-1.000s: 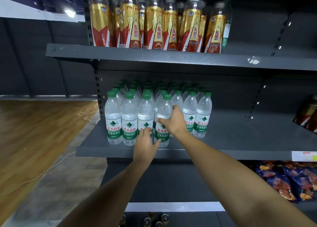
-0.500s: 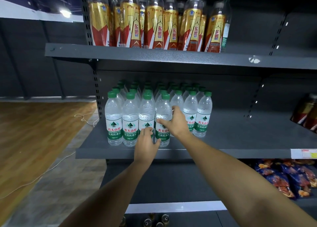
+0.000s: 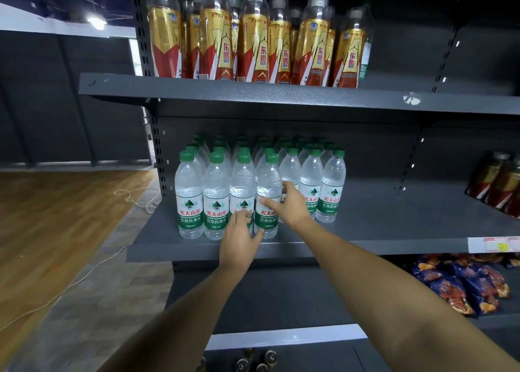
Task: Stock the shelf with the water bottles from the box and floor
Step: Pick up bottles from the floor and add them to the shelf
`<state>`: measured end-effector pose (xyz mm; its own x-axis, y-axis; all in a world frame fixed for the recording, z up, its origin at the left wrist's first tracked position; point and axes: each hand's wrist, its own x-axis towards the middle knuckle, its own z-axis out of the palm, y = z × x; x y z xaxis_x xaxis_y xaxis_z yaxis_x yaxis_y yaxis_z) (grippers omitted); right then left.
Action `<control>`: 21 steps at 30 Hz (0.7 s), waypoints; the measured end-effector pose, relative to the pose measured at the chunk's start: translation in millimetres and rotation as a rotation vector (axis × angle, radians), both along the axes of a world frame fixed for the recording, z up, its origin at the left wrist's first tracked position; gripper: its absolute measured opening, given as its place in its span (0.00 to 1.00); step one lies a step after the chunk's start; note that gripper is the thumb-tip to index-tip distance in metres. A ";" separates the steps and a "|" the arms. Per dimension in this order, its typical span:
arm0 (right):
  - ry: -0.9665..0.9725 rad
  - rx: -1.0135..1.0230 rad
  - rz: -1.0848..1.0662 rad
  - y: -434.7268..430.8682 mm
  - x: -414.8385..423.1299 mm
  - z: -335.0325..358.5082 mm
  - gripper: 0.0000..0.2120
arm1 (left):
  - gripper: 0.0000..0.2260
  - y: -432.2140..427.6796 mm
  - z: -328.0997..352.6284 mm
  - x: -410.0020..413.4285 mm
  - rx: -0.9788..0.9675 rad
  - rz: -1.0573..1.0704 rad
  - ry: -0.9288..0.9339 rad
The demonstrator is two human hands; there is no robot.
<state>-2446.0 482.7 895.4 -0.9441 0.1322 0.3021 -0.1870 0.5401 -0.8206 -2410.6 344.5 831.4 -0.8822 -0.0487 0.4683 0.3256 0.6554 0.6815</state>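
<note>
Water bottle [image 3: 267, 191] in right hand [image 3: 291, 207] on shelf [image 3: 394, 219], left hand [image 3: 239, 243] alongside

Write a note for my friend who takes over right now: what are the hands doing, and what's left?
Left grip: holds the third front water bottle low on its label.
Right grip: holds the fourth front water bottle.
Both bottles stand on the middle shelf among rows of water bottles.
Done: several rows stocked at the shelf's left.
Left: the box is out of view, so the remaining count is unknown.
</note>
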 end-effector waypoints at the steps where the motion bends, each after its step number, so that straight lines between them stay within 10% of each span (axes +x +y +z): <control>1: -0.021 0.007 -0.003 2.0 1.7 -3.2 0.31 | 0.22 -0.7 -1.3 1.1 -0.004 -0.002 -0.003; 21: -0.172 -0.005 -0.298 115.1 154.5 -104.0 0.21 | 0.18 104.7 -86.6 87.3 -0.235 -0.415 -0.152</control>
<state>-2291.5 597.8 791.4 -0.9010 0.4105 0.1404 0.1197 0.5462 -0.8290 -2323.3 449.2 744.8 -0.8640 0.4124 0.2890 0.4999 0.6330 0.5911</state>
